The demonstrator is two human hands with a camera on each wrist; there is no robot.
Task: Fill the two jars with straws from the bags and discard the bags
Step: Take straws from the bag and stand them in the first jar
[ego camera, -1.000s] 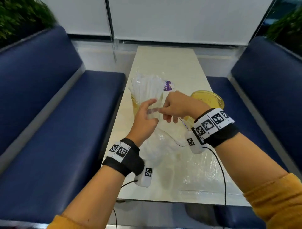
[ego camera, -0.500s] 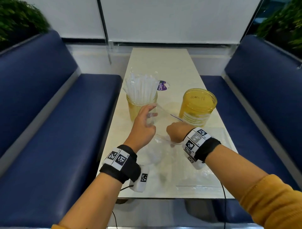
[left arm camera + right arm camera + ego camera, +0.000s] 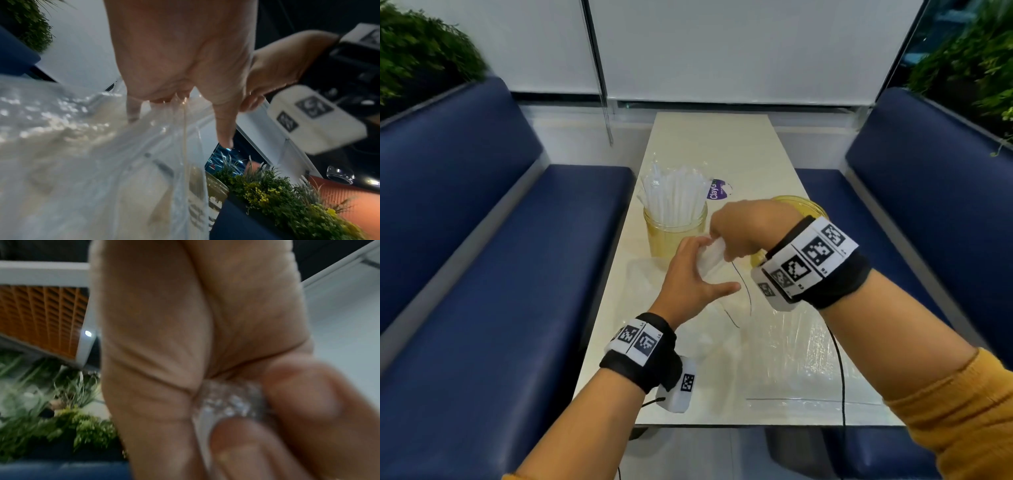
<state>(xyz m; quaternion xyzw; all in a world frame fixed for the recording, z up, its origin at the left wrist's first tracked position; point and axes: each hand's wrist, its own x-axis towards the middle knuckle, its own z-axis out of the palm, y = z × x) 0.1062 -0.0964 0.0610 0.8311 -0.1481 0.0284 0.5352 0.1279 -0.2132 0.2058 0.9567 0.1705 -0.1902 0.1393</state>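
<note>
Clear plastic bag (image 3: 710, 260) bunched between both hands' gripping fingers (image 3: 246, 451) (straw-filled jar (image 3: 675, 228) behind).

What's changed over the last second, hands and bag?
The right hand, down near the table half a second ago, has come back up in front of the second jar, bunching the clear bag in its fingers. The left hand still holds the bag. The jar of straws and the flat bag stayed put.
</note>
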